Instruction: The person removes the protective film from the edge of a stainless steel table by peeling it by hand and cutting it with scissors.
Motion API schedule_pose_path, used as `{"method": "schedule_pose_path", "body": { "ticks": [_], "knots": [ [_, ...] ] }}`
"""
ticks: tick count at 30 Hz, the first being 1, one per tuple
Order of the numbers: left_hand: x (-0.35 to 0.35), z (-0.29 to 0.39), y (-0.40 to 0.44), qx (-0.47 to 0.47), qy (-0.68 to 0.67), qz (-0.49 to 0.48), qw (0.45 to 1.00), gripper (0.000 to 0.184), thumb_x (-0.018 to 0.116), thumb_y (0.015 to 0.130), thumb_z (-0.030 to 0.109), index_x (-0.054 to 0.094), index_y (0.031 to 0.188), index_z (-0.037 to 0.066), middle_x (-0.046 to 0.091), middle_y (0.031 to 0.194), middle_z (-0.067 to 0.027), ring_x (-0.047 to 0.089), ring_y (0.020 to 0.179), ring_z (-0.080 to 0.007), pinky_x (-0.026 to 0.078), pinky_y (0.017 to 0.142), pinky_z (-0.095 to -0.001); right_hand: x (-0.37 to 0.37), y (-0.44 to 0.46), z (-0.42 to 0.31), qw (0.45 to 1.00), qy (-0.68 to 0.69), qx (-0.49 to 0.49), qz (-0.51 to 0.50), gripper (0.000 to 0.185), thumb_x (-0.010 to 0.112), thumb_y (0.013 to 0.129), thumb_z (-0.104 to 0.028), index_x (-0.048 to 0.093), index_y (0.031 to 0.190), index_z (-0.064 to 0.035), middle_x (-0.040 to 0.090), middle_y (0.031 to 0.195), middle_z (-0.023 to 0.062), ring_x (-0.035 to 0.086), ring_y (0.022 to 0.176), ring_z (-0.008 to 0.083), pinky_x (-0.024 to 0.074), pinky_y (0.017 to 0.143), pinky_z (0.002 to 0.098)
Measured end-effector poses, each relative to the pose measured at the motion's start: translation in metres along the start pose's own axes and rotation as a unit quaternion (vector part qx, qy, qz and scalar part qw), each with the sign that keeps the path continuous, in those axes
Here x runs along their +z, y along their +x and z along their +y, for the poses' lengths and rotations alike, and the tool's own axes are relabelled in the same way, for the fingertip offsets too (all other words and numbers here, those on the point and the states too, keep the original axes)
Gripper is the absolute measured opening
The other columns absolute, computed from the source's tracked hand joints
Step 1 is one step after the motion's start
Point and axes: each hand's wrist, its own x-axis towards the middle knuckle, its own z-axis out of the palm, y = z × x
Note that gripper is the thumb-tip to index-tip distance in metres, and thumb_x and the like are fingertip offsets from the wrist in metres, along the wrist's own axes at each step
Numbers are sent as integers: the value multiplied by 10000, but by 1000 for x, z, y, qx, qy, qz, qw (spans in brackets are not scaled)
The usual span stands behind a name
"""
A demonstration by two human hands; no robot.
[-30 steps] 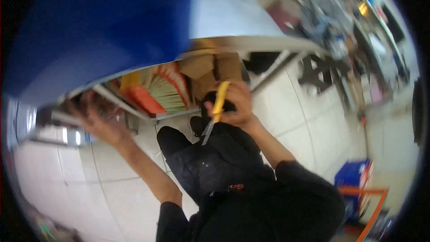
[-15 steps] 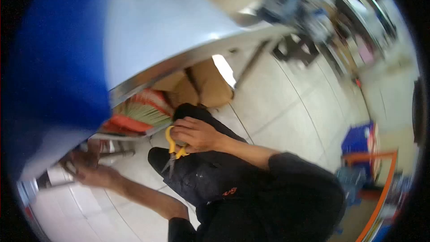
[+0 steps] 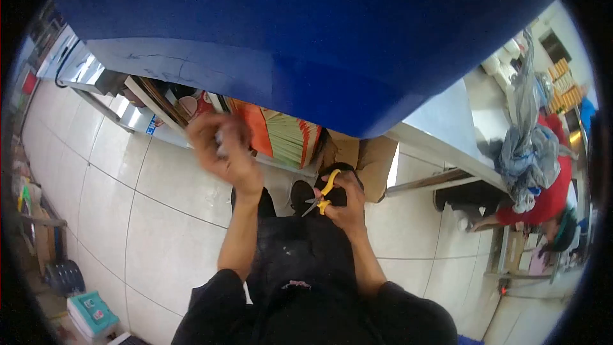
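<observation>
A person in black clothes (image 3: 303,249) is on the near side of a blue table (image 3: 306,38), with legs pointing toward it and a black shoe (image 3: 301,195) close to its underside. The right hand (image 3: 349,204) is below the table's near edge, above the lap, its fingers closed around the yellow handles of a pair of scissors (image 3: 324,206). The handles are spread and the blades stand apart, the tips pointing toward the table's left end. The left hand (image 3: 225,153) is raised nearer the table's edge and further toward its left end, well apart from the scissors. It is blurred, with the fingers bent and something small and pale (image 3: 222,143) showing among them; I cannot tell whether they pinch it or what it is.

White floor tiles (image 3: 172,230) spread out on the near side of the table. Off past its left end, on the near side, is a box with a teal lid (image 3: 90,312).

Under the table, just beyond the left hand, a shelf (image 3: 281,166) carries a green and orange bundle (image 3: 290,135). Brown boxes (image 3: 377,160) are beside the bundle, toward the table's right end.

A grey plastic bag (image 3: 530,160) hangs at the right end of the table. Past it another person in a red top (image 3: 548,195) bends over, one hand (image 3: 476,223) reaching down beside the table's end. Farther off beyond that end are yellow-orange packs (image 3: 563,86), too small to make out.
</observation>
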Motion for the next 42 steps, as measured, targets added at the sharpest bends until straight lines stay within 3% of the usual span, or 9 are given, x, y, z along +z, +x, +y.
{"method": "schedule_pose_path", "body": {
  "ticks": [3,6,13,16,24,28,34,39,42],
  "knots": [
    [-29,33,39,65,-205,-1,977,167,484,920,185,447,1050,88,482,779,-39,495,635,-116,450,568,-254,-9,-4,-17,998,-3,-48,45,461,809,657,-82,504,999,-29,654,902,137,619,804,286,491,718,367],
    [-15,56,92,166,-242,101,951,152,391,944,232,412,983,86,450,764,-35,450,666,-102,455,662,-292,-19,20,-31,992,-30,-93,82,478,816,659,-117,506,1009,-20,657,900,134,626,830,288,499,726,364],
    [47,60,99,313,-70,77,944,229,352,938,174,504,857,24,493,837,-63,470,765,-160,393,722,-308,-44,117,-107,942,-51,-246,224,548,833,667,-202,473,1048,-42,593,1158,149,574,1076,337,473,844,396],
    [56,73,95,265,-14,125,956,234,352,938,195,474,820,35,460,811,-59,432,749,-162,357,703,-315,-52,151,-107,913,-4,-288,290,607,798,685,-196,399,1127,-80,549,1261,162,515,1187,368,447,844,403],
    [55,80,97,262,79,82,958,263,361,970,213,451,767,71,438,834,-61,466,842,-187,370,765,-350,-63,155,-113,958,8,-204,203,575,757,675,-79,419,1138,-31,492,1299,250,467,1221,415,478,924,449],
    [61,75,100,235,24,84,968,229,408,953,159,460,752,63,449,844,-81,447,907,-221,347,802,-373,-58,164,-107,926,23,-291,238,569,746,681,-77,427,1144,11,475,1273,321,467,1203,449,466,946,440],
    [77,72,120,318,91,37,943,207,471,948,187,495,792,54,444,882,-98,415,918,-248,298,828,-399,-66,169,-119,949,-48,-196,244,593,750,634,-38,479,1157,31,503,1295,249,531,1170,365,460,954,422],
    [68,69,130,293,81,-10,953,258,423,993,260,488,887,34,464,902,-94,480,910,-242,372,835,-377,-153,151,-141,995,-8,-89,46,717,819,580,-109,504,1222,-52,567,1263,131,565,1141,235,417,999,393],
    [48,61,112,198,-54,30,978,248,449,958,264,476,825,56,442,880,-82,413,829,-212,339,736,-385,-171,126,-129,945,309,-100,37,623,846,620,-184,536,1144,-52,639,1047,78,597,966,169,462,878,314]
  ]
}}
